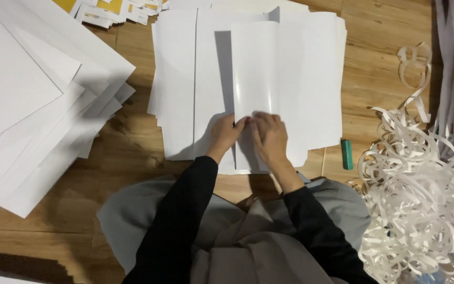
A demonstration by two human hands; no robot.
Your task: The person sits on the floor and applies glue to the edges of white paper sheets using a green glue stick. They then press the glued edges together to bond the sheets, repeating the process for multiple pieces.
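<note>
Head view: left hand and right hand, fingers together, pinch glossy sheet at near edge; likely light, floppy, slippery; grip edges.

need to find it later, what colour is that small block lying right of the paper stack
Teal green; the small block lies on the wooden floor, clearest in the head view.

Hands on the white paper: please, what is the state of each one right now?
Left hand: closed, pinching the near edge of the glossy white sheet.
Right hand: fingers bent, pressing on the same edge; a firm grip cannot be told.
</note>
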